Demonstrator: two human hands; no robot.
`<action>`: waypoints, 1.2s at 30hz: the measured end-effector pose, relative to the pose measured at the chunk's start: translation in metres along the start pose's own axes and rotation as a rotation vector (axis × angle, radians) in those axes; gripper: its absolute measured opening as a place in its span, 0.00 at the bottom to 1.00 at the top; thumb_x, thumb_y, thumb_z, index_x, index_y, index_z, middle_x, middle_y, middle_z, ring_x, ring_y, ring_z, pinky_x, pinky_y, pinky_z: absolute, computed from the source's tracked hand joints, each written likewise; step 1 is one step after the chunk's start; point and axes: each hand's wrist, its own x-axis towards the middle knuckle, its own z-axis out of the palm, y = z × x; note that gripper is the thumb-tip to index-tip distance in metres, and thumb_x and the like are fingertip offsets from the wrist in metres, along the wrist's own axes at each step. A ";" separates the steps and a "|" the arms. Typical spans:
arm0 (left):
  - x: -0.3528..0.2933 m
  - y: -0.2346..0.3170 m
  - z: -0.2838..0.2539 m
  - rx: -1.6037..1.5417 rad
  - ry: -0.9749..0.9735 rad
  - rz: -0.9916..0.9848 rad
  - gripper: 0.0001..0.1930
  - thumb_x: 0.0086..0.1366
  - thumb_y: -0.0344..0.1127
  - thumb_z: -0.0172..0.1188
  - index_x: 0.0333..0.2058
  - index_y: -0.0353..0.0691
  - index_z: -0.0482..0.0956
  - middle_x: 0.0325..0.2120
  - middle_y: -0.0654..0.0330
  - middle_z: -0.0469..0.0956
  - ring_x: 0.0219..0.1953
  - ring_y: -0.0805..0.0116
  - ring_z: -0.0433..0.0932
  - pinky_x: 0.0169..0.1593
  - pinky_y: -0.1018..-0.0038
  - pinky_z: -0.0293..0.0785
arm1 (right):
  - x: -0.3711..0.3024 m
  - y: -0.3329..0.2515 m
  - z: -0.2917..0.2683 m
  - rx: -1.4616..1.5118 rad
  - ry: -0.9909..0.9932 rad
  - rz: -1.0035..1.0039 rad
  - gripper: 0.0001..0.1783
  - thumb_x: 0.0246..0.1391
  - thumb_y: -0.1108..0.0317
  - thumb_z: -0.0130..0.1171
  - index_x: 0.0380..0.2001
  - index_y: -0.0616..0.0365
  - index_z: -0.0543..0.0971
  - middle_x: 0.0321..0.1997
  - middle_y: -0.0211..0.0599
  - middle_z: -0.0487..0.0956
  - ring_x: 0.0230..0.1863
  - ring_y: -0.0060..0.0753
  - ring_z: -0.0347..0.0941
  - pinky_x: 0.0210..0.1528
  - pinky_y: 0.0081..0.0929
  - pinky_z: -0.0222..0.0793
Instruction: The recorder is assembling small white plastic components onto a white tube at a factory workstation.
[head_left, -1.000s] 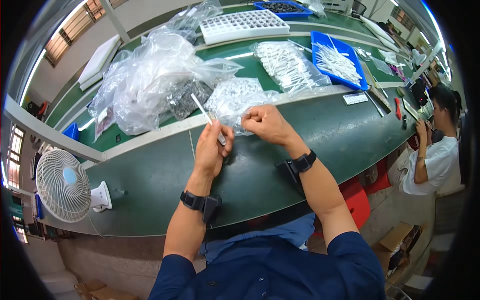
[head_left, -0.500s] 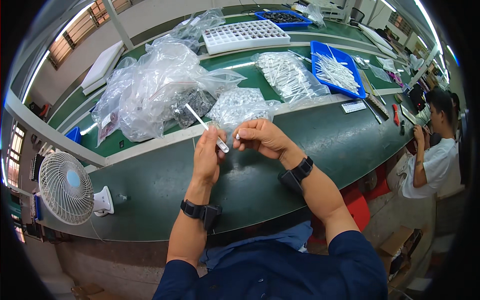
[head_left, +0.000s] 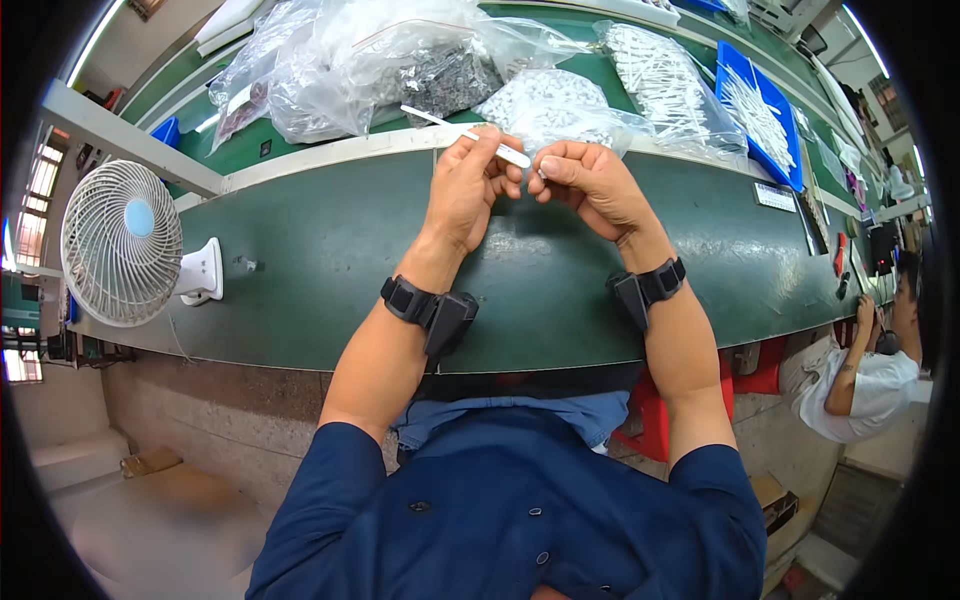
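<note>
My left hand (head_left: 462, 192) is closed on a slim white plastic stick (head_left: 513, 156), whose broad flat end points toward my right hand. The stick's thin end sticks out on the far left side. My right hand (head_left: 597, 188) pinches a small white piece (head_left: 542, 174) between thumb and forefinger, close to the broad end; whether the two touch I cannot tell. Both hands are raised over the dark green table (head_left: 330, 265). Just beyond them lies a clear bag of small white parts (head_left: 555, 105), beside a bag of dark grey parts (head_left: 450, 82).
A bag of white sticks (head_left: 665, 85) and a blue tray (head_left: 790, 172) of similar sticks lie at the far right. On the left stands a white fan (head_left: 120, 240). A red-handled tool (head_left: 839, 256) lies near a seated person (head_left: 850, 395) at right.
My view has tipped downward, so the bench and bags sit higher in the picture. The stick has turned flatter, its broad end now pointing at my right hand. Both hands keep their grips.
</note>
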 end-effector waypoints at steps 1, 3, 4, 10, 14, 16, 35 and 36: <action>-0.001 0.000 0.001 -0.008 -0.022 0.000 0.16 0.76 0.43 0.51 0.38 0.34 0.78 0.25 0.60 0.78 0.26 0.75 0.77 0.30 0.78 0.74 | 0.000 0.001 -0.001 -0.003 0.009 -0.009 0.10 0.62 0.66 0.63 0.40 0.63 0.81 0.34 0.33 0.82 0.35 0.22 0.77 0.42 0.20 0.75; 0.001 0.001 0.003 -0.013 -0.033 0.001 0.16 0.76 0.42 0.51 0.39 0.34 0.78 0.25 0.60 0.78 0.27 0.74 0.77 0.30 0.78 0.75 | 0.002 -0.002 -0.004 -0.012 0.012 -0.014 0.10 0.62 0.66 0.63 0.40 0.63 0.81 0.34 0.33 0.82 0.36 0.22 0.77 0.43 0.20 0.75; 0.000 0.003 0.005 -0.017 -0.042 0.002 0.15 0.76 0.42 0.51 0.39 0.34 0.78 0.25 0.60 0.78 0.27 0.74 0.78 0.31 0.78 0.76 | 0.003 -0.002 -0.004 -0.019 0.015 -0.018 0.10 0.62 0.66 0.63 0.41 0.63 0.81 0.34 0.33 0.83 0.36 0.22 0.77 0.43 0.19 0.75; 0.001 -0.003 0.003 -0.013 -0.043 0.017 0.13 0.75 0.39 0.54 0.39 0.34 0.78 0.26 0.59 0.79 0.28 0.72 0.79 0.31 0.77 0.77 | 0.003 0.003 -0.008 -0.056 0.034 -0.015 0.11 0.62 0.66 0.64 0.42 0.63 0.81 0.34 0.33 0.83 0.36 0.22 0.77 0.43 0.20 0.75; -0.001 -0.009 0.007 0.057 0.015 0.042 0.12 0.73 0.38 0.55 0.39 0.33 0.77 0.27 0.59 0.80 0.27 0.73 0.79 0.31 0.76 0.76 | 0.002 0.005 -0.010 -0.065 0.061 0.025 0.11 0.62 0.67 0.63 0.42 0.64 0.81 0.35 0.33 0.83 0.36 0.22 0.77 0.43 0.20 0.75; -0.004 -0.009 0.012 0.363 0.048 0.168 0.11 0.72 0.36 0.55 0.36 0.32 0.77 0.28 0.57 0.79 0.27 0.71 0.79 0.31 0.74 0.76 | 0.004 0.005 -0.011 -0.105 0.061 0.030 0.11 0.62 0.67 0.63 0.43 0.64 0.81 0.35 0.33 0.83 0.36 0.22 0.77 0.44 0.20 0.75; -0.005 0.000 0.010 0.425 0.132 0.209 0.11 0.73 0.35 0.55 0.40 0.31 0.79 0.32 0.56 0.79 0.30 0.69 0.79 0.34 0.73 0.78 | 0.005 0.009 -0.010 -0.135 0.036 0.050 0.11 0.63 0.66 0.62 0.43 0.63 0.81 0.34 0.29 0.81 0.34 0.20 0.75 0.42 0.18 0.73; -0.003 0.002 0.009 0.295 0.127 0.223 0.11 0.73 0.35 0.55 0.40 0.31 0.79 0.32 0.56 0.79 0.30 0.69 0.79 0.34 0.72 0.79 | 0.005 0.009 -0.010 -0.137 -0.006 0.062 0.11 0.63 0.66 0.62 0.42 0.63 0.81 0.33 0.29 0.80 0.34 0.19 0.75 0.41 0.18 0.72</action>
